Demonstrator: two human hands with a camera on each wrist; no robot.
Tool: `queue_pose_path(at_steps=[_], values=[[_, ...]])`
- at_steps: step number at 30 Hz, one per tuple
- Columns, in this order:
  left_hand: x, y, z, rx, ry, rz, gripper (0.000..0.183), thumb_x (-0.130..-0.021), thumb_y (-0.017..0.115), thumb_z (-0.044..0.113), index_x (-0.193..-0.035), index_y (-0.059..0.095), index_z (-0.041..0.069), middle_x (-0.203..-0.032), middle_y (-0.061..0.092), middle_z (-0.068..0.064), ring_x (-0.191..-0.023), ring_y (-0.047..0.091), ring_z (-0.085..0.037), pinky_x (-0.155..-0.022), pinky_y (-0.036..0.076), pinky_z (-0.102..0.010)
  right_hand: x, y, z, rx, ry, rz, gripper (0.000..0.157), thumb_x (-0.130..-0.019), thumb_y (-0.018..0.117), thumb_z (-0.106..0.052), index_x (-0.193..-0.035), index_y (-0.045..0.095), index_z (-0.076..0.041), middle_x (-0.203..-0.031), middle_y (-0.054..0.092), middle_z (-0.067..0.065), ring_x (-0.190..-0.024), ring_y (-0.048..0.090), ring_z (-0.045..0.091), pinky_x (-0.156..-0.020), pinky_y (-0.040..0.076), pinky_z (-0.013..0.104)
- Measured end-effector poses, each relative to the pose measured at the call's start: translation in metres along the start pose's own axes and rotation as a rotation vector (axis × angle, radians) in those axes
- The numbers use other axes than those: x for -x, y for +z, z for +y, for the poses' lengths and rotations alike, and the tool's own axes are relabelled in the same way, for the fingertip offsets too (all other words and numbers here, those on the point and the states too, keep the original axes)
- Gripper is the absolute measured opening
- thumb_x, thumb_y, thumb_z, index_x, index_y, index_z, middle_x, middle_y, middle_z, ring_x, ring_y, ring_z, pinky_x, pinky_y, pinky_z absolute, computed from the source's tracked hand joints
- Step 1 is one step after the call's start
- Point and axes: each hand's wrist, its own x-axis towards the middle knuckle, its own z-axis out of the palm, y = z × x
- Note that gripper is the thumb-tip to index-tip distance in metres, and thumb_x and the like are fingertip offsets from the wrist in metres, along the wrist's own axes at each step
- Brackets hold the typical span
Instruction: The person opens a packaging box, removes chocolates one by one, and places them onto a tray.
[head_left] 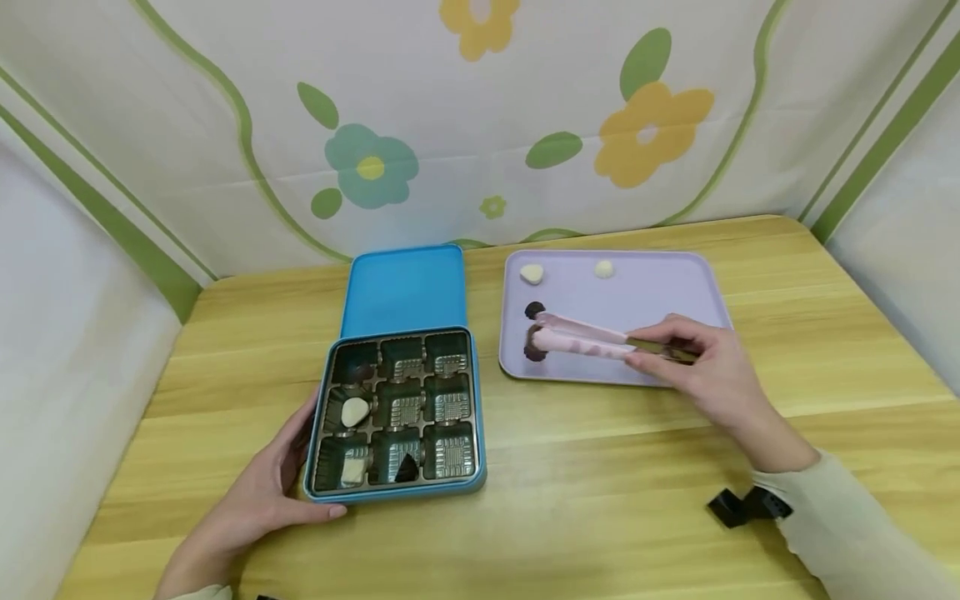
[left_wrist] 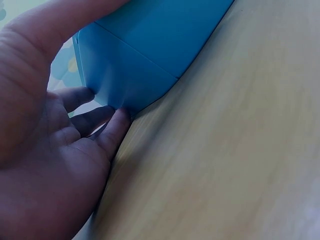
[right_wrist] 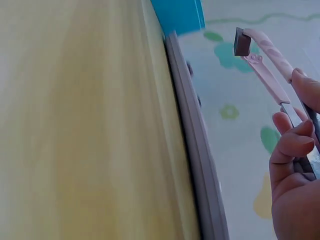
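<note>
My right hand (head_left: 697,362) holds a pair of tongs with pink tips (head_left: 581,343) over the left part of the lilac tray (head_left: 660,292). In the right wrist view, a brown block-shaped chocolate (right_wrist: 242,42) is pinched between the tong tips, raised above the tray. My left hand (head_left: 258,492) holds the near-left corner of a blue tin (head_left: 397,497), its thumb along the front and its fingertips on the left side. The tin's divided insert contains a pale rounded chocolate (head_left: 355,412), a pale square one (head_left: 354,472), a dark pointed one (head_left: 407,469) and a dim dark piece (head_left: 363,372).
On the tray lie two white chocolates (head_left: 532,273) along the back, a dark round one (head_left: 534,310), and another dark one (head_left: 535,353) partly behind the tongs. The blue lid (head_left: 405,287) is behind the tin. A flower-printed cloth (head_left: 487,150) rises behind the wooden table (head_left: 570,500).
</note>
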Motion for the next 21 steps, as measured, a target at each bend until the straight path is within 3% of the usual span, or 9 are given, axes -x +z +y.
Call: queue_pose_path(at_steps=[5, 9, 16, 21], values=[[-0.001, 0.001, 0.001, 0.008, -0.016, -0.007, 0.136, -0.074, 0.092, -0.009, -0.175, 0.010, 0.031, -0.181, 0.014, -0.012, -0.147, 0.034, 0.018, -0.111, 0.036, -0.004, 0.012, -0.038, 0.018, 0.021, 0.156, 0.105, 0.028, -0.091, 0.088, -0.011, -0.118, 0.083, -0.010, -0.091, 0.076, -0.020, -0.072, 0.057, 0.002, -0.058, 0.048, 0.018], [0.000, -0.001, 0.002, -0.006, -0.035, -0.002, 0.136, -0.075, 0.092, -0.008, -0.175, 0.009, 0.033, -0.180, 0.016, -0.013, -0.145, 0.036, 0.017, -0.110, 0.038, -0.006, 0.012, -0.054, 0.024, 0.023, 0.239, 0.182, 0.030, -0.092, 0.088, -0.016, -0.121, 0.082, -0.009, -0.092, 0.076, -0.023, -0.073, 0.058, 0.001, -0.060, 0.048, 0.016], [-0.001, 0.000, 0.003, -0.020, -0.054, -0.007, 0.135, -0.077, 0.093, -0.004, -0.175, 0.008, 0.035, -0.180, 0.016, -0.015, -0.144, 0.038, 0.016, -0.109, 0.039, -0.007, 0.006, -0.061, 0.030, 0.055, 0.325, 0.263, 0.032, -0.089, 0.091, -0.027, -0.118, 0.084, -0.015, -0.085, 0.073, -0.026, -0.071, 0.055, 0.001, -0.055, 0.045, 0.018], [0.000, 0.000, 0.003, -0.016, -0.085, 0.003, 0.134, -0.077, 0.094, -0.002, -0.175, 0.009, 0.036, -0.180, 0.016, -0.016, -0.142, 0.038, 0.018, -0.108, 0.038, -0.006, 0.002, -0.059, 0.029, 0.182, 0.367, 0.254, 0.041, -0.088, 0.091, -0.041, -0.120, 0.083, -0.017, -0.084, 0.068, -0.029, -0.076, 0.053, 0.003, -0.058, 0.045, 0.018]])
